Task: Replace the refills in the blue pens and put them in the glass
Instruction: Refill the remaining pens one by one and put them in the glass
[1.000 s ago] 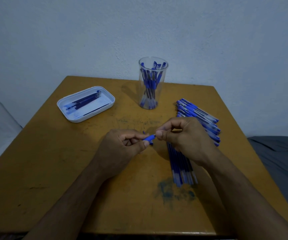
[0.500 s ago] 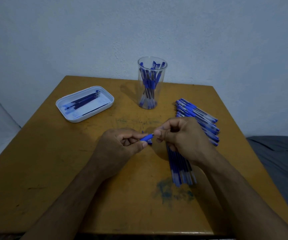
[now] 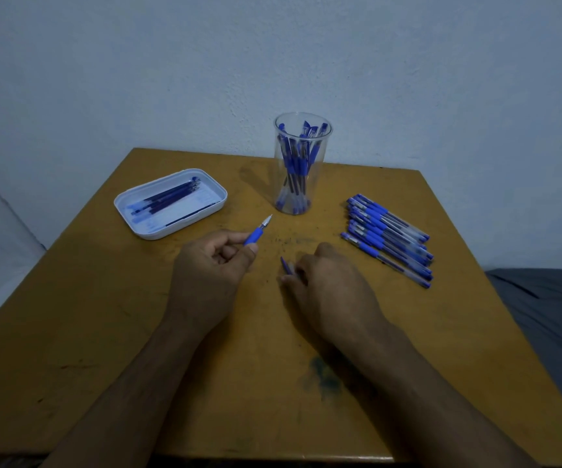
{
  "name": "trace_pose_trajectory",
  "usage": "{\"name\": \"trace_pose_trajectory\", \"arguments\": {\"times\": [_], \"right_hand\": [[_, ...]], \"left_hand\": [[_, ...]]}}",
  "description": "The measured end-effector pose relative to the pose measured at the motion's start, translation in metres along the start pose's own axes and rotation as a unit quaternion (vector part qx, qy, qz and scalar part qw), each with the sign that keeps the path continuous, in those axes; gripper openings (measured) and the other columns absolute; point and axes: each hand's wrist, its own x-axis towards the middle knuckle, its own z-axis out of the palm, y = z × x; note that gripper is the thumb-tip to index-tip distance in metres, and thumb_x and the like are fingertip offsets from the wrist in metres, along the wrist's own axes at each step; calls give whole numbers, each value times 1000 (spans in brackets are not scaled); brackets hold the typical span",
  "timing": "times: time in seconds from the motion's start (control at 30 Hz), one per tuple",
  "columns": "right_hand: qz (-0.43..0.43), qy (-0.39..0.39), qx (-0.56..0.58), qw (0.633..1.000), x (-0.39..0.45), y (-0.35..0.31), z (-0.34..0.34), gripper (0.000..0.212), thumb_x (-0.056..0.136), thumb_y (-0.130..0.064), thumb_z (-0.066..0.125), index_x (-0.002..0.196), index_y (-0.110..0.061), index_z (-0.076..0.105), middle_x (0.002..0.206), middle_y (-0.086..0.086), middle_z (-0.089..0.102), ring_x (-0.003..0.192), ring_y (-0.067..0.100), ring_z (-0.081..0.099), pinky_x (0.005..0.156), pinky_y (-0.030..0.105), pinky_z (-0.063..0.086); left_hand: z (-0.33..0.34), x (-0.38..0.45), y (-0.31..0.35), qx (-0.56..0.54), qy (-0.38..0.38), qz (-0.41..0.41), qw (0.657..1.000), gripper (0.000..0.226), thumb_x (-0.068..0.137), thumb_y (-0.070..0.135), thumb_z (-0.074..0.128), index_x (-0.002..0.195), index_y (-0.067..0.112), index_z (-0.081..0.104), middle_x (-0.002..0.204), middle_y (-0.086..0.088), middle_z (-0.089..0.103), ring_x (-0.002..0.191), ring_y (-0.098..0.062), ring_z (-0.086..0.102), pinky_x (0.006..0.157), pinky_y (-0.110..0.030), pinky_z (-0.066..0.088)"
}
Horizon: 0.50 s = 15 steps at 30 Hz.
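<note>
- Ochre wooden surface is carrying everything, with a dark ink smudge sitting near the front edge.
- Grey fabric is showing off the surface's right side.
- White tray is sitting far left, holding loose refills.
- Clear glass is standing upright at the back middle, holding a bunch of blue pens.
- Row of capped pens is lying side by side at the right, well apart from the glass.
- Left hand is hovering left of centre, fingers curled, pinching a blue pen front section whose metal tip is pointing up toward the glass.
- Right hand is resting low on the surface, fingers curled over another blue piece (only its end is poking out, so can't tell which part it is).
</note>
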Motion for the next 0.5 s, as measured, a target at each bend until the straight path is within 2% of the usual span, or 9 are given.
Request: {"name": "trace_pose_trajectory", "arguments": {"times": [0.13, 0.2, 0.23, 0.33, 0.43, 0.5], "right_hand": [[-18, 33, 61, 997, 0, 1, -2, 12, 101, -34, 58, 108, -24, 60, 104, -5, 55, 88, 10, 53, 76, 30, 52], [-19, 63, 143, 988, 0, 6, -5, 5, 98, -28, 64, 100, -30, 60, 96, -12, 59, 85, 5, 55, 70, 19, 47], [-13, 83, 186, 979, 0, 9, -6, 10, 96, -26, 67, 97, -34, 60, 91, -14, 59, 82, 2, 55, 65, 14, 43], [12, 126, 357, 925, 1, 20, -8, 11, 92, -22, 73, 94, -32, 68, 85, -10, 64, 73, 1, 58, 60, 15, 45], [20, 139, 485, 863, 1, 23, -13, 13, 94, -13, 71, 104, -21, 69, 88, 0, 75, 75, 12, 70, 58, 23, 54], [26, 151, 529, 834, 1, 24, -14, 21, 95, -10, 69, 114, -17, 65, 88, 3, 77, 78, 15, 74, 59, 26, 58]], "left_hand": [[3, -1, -4, 6, -15, 7, 1000, 17, 93, 26, 71, 110, 24, 74, 74, -2, 71, 72, -20, 70, 58, -27, 55], [4, -2, -4, 4, -19, 11, 1000, 17, 93, 24, 71, 109, 25, 74, 74, -2, 70, 72, -20, 70, 56, -26, 54], [4, -2, -3, 3, -23, 14, 1000, 17, 93, 23, 71, 110, 25, 74, 74, -2, 70, 72, -19, 70, 56, -24, 53], [7, -3, -1, -5, -37, 19, 999, 16, 92, 22, 72, 108, 26, 74, 74, -4, 70, 69, -20, 68, 56, -24, 52], [10, -4, 0, -23, -63, 21, 998, 16, 92, 19, 73, 104, 28, 75, 73, -7, 70, 64, -20, 63, 56, -30, 50], [12, -6, 1, -23, -81, 27, 996, 18, 91, 19, 73, 105, 30, 75, 74, -9, 69, 63, -24, 61, 57, -32, 50]]}}
